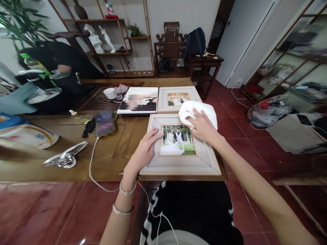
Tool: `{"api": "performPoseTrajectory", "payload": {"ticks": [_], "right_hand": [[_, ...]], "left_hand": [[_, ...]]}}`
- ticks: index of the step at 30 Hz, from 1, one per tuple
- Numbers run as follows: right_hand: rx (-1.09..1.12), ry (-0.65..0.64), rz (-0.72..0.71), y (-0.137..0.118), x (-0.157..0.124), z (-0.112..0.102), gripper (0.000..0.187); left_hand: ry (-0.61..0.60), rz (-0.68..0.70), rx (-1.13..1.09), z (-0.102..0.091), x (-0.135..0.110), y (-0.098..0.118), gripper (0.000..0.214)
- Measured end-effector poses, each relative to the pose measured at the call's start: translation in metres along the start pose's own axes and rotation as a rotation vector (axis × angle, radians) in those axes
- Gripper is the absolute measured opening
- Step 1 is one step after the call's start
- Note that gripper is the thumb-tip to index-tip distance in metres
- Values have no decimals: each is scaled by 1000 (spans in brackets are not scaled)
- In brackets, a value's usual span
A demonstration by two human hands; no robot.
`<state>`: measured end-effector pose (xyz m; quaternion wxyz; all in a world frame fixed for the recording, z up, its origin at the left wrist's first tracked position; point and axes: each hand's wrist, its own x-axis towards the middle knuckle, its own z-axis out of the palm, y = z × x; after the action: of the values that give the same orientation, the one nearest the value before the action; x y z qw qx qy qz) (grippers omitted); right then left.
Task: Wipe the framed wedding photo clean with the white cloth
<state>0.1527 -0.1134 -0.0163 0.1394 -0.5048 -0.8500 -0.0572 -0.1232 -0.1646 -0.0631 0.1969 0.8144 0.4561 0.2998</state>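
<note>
A framed photo [178,166] with a wide whitish border lies flat near the table's front edge, showing a couple outdoors. My left hand [146,148] rests on its left border, fingers stretched out and lying flat, with fingertips near the picture's edge. Under my right hand [201,126] is a bunched white cloth [211,114], held against the frame's upper right corner. Part of the cloth extends past the frame's right side. Behind stands a second pale frame [163,98], lying flat, with a smaller picture. Beside it is a photo-covered panel or album [143,92].
On the wooden table [133,132] lie a shiny metal clip-like object [66,156], a phone-sized blurred item [104,123] with a white cable [90,161], and a white cup [109,93]. A plastic-wrapped bundle [267,110] sits on the floor at right.
</note>
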Motion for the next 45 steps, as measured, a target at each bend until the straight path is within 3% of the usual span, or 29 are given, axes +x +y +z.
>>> {"api": "performPoseTrajectory", "payload": {"ticks": [4,10,14,18,24,27,30,33,37,41,45], "right_hand": [[11,-104,-131,-14,-17,-5,42],[169,-262,-180,-59,-91,-50,42],[224,-274,-203,-78,-118,-69,48],[184,-194,-139,-71,-110,-53,41],[38,-23,73,-28,-49,-15,35],[-5,-3,65,-13,-19,-2,37],[-25,-31,8,-9,-8,3,38],[-3,-98,-69,-17,-18,-4,37],[92,-245,-143,-44,-53,-33,35],[195,-397,-127,-75,-92,-59,36],[280,-438,-107,-91,-110,-64,37]], "left_hand": [[7,7,-2,0,0,1,53],[28,52,-72,-6,2,7,56],[36,47,-34,-4,4,7,50],[37,30,53,2,4,2,41],[1,43,73,3,6,-1,43],[-5,23,51,1,6,0,44],[5,8,40,1,5,0,44],[27,-4,53,3,5,0,45],[55,-12,64,5,4,-2,46],[59,-7,54,5,4,-3,46],[45,-12,46,3,5,-2,46]]}}
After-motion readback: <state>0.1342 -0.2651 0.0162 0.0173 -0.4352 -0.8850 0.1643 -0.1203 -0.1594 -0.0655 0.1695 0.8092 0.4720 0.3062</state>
